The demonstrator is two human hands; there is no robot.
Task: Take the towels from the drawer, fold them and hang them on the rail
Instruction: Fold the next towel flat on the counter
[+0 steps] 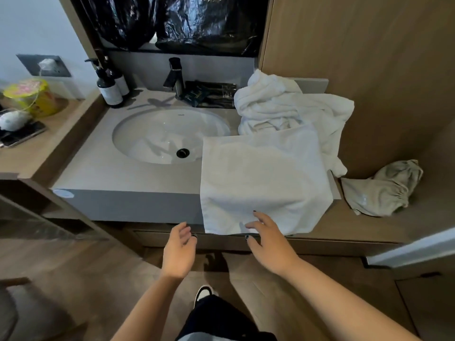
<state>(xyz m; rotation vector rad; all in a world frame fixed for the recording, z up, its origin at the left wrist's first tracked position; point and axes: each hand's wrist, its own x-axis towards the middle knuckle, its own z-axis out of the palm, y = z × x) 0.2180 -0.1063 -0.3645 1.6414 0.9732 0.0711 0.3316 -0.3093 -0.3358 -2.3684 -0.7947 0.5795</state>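
Presently, a folded white towel point(263, 178) is seen lying flat on the right part of the grey table point(118, 173), its near edge draped over the front lip and its far left corner just overlapping the rim of the sink point(157, 134). Behind it, touching its far edge, a heap of unfolded towels point(283, 104) is piled against the wooden wall panel point(369, 70). The right hand point(268, 239) is held with fingers spread and relaxed over the towel's hanging near edge; nothing is gripped, and actual contact cannot be confirmed. The left hand point(179, 252) is held wide and empty, palm turned inward, just left of the towel's lower corner and apart from it. A black tap point(175, 75) is noted behind the sink, with two pump bottles point(110, 89) to its left and dark sachets point(211, 93) to its right. A beige cloth point(384, 190) is recorded on the lower wooden shelf point(349, 225) at right. No rail is identified in view.
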